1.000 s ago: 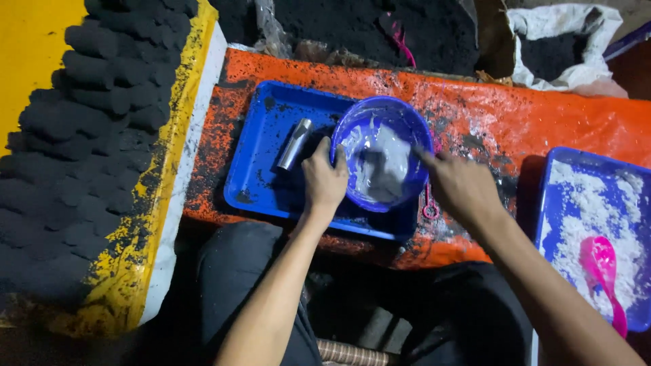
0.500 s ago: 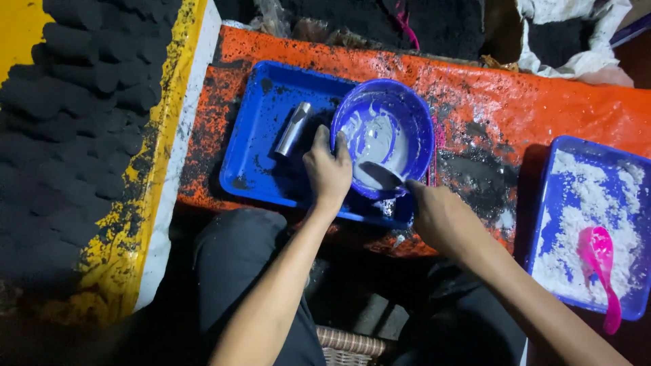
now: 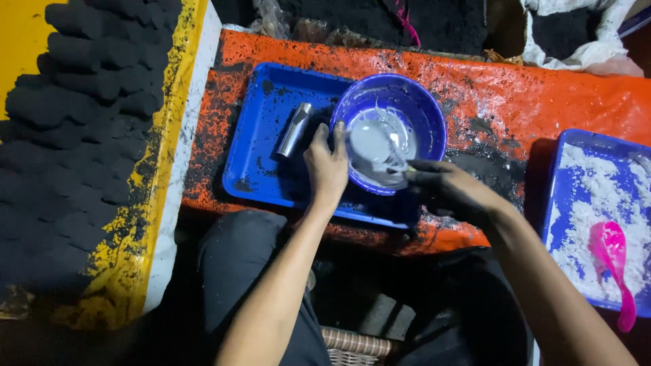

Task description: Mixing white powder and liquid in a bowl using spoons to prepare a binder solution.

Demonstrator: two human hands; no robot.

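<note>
A round blue bowl (image 3: pixel 427 112) holding pale grey-white paste stands tilted on a blue tray (image 3: pixel 261 152). My left hand (image 3: pixel 327 163) grips the bowl's near left rim. My right hand (image 3: pixel 447 190), dark with black dust, holds a spoon (image 3: pixel 383 169) whose head lies in the paste at the bowl's near side. A small metal tube (image 3: pixel 296 129) lies on the tray just left of my left hand.
The tray sits on an orange sheet (image 3: pixel 542 95) smeared with black powder. A second blue tray (image 3: pixel 597 203) at the right holds white powder and a pink scoop (image 3: pixel 614 261). Rows of black lumps (image 3: pixel 74 122) cover a yellow board at left. A white sack (image 3: pixel 583 34) of black powder lies behind.
My right hand drew back from the bowl's right rim to its near side and now works the spoon in the paste. The left hand kept its grip on the rim.
</note>
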